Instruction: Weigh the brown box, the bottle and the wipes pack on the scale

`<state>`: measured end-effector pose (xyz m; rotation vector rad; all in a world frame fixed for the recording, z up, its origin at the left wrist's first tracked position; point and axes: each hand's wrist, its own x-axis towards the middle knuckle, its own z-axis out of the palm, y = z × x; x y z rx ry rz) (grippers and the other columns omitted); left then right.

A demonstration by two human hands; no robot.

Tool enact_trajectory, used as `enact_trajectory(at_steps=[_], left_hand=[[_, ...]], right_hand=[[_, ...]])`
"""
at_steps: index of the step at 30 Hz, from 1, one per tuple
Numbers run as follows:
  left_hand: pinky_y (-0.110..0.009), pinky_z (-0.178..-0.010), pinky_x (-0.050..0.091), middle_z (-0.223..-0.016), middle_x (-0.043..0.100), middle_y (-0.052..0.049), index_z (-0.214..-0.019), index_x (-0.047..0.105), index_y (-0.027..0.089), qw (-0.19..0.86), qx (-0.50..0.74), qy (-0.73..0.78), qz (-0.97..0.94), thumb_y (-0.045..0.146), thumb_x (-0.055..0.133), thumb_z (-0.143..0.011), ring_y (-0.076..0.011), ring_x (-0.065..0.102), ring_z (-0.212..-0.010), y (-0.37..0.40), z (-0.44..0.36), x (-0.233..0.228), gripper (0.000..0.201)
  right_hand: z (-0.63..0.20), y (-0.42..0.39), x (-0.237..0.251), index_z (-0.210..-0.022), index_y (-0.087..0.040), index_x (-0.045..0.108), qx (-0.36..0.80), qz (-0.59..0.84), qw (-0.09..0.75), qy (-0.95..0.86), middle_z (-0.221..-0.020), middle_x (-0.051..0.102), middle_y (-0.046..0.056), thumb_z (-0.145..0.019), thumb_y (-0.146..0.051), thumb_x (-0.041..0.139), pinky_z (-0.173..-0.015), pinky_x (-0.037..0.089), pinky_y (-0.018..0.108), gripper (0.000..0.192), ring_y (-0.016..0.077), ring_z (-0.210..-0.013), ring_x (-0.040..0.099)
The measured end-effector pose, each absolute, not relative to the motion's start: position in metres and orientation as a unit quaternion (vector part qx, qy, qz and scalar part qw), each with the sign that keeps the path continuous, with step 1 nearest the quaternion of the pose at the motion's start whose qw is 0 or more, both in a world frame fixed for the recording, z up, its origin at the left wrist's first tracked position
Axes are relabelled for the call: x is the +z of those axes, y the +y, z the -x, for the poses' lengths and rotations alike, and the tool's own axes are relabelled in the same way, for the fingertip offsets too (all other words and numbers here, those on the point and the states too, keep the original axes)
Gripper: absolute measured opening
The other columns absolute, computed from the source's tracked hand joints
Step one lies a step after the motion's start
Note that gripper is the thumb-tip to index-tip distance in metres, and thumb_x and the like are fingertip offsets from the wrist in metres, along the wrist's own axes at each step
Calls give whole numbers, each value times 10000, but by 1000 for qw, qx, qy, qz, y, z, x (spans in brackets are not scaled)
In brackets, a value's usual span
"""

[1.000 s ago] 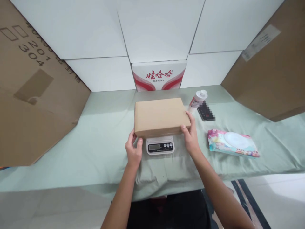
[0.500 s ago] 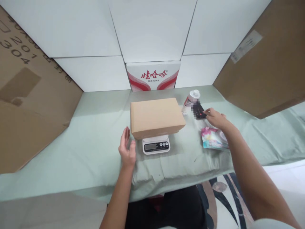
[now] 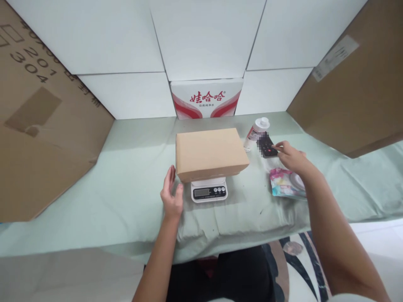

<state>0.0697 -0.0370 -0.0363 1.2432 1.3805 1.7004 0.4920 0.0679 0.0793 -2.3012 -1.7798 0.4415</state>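
A brown cardboard box (image 3: 210,152) rests on top of a white digital kitchen scale (image 3: 209,192), whose display and buttons face me. My left hand (image 3: 172,195) is open at the box's front left corner, fingers upright along its side; whether they touch the cardboard I cannot tell. To the right, my right hand (image 3: 291,157) reaches over a dark phone (image 3: 267,147) with a lit screen, partly blurred out. One finger points onto the screen near a red spot, and the hand grips nothing.
Behind the phone stands a white-capped bottle (image 3: 256,131). A colourful pouch (image 3: 285,183) lies below my right wrist. Large cartons flank the green cloth-covered table (image 3: 132,180) at left (image 3: 47,126) and right (image 3: 352,92). White boxes line the back, one printed in red (image 3: 207,98).
The view has shifted slightly, so everything appears a little further right. My left hand stays beside the box, and my right hand stays at the phone.
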Motion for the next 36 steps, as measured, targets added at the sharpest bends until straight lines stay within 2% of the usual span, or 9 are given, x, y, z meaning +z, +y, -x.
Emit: enact_trajectory(at_steps=[5,9,12,15,22,27,32,34,36], left_hand=[[-463,-1316,406,-1649,539,-153,-1596,525,206,305,624,526,-491,538,676,-974,-326,507,-1549,-36,-70,-37,721],[-445,-1301,425,-1638,552,-155,-1592,526,192,305,617,526,-500,530,663,-982,-317,525,-1536,-35,-69,-40,711],[-449,-1286,444,-1614,578,-161,-1589,529,186,303,611,528,-506,524,658,-985,-316,554,-1511,-35,-68,-42,704],[-456,-1282,449,-1598,596,-155,-1579,543,192,298,610,527,-511,512,665,-983,-317,569,-1498,-35,-67,-44,687],[-464,-1287,446,-1606,589,-150,-1582,545,206,293,614,526,-511,510,663,-985,-322,558,-1508,-35,-67,-44,681],[-473,-1287,446,-1609,586,-147,-1582,548,216,293,614,527,-509,530,660,-980,-327,554,-1511,-35,-67,-42,688],[-475,-1287,443,-1598,598,-146,-1580,548,214,294,605,529,-518,521,651,-984,-324,558,-1508,-34,-66,-45,678],[-481,-1279,452,-1583,613,-146,-1573,557,216,294,600,532,-519,520,658,-979,-329,568,-1497,-34,-67,-45,674],[-492,-1272,459,-1565,629,-146,-1556,579,216,293,596,533,-523,523,664,-973,-337,583,-1481,-33,-68,-45,665]], right_hand=[[-467,54,65,-1212,-263,511,176,759,115,-616,-1485,691,121,-819,-203,480,-1233,374,627,399,358,-1408,623],[-469,62,47,-1275,-216,511,131,804,86,-574,-1513,642,189,-790,-167,484,-1253,308,706,488,390,-1430,592],[-481,74,41,-1285,-196,514,114,814,56,-567,-1394,684,215,-740,-163,507,-1236,293,738,546,396,-1413,583],[-492,83,39,-1276,-193,516,126,818,19,-561,-1311,699,200,-693,-162,521,-1209,322,717,583,387,-1342,613],[-494,89,43,-1311,-188,509,149,820,-5,-552,-1311,678,194,-685,-173,528,-1167,350,666,626,371,-1250,648],[-494,82,49,-1300,-199,528,107,828,52,-549,-1358,690,187,-695,-172,510,-1185,359,687,606,369,-1296,648],[-492,66,60,-1276,-230,539,92,812,126,-563,-1406,719,148,-713,-144,487,-1231,285,765,571,372,-1347,647],[-481,56,65,-1263,-237,551,117,789,149,-584,-1420,717,145,-745,-159,496,-1226,338,741,527,373,-1370,641],[-461,43,71,-1235,-254,588,175,727,211,-629,-1399,729,134,-782,-204,533,-1168,485,642,459,359,-1350,665]])
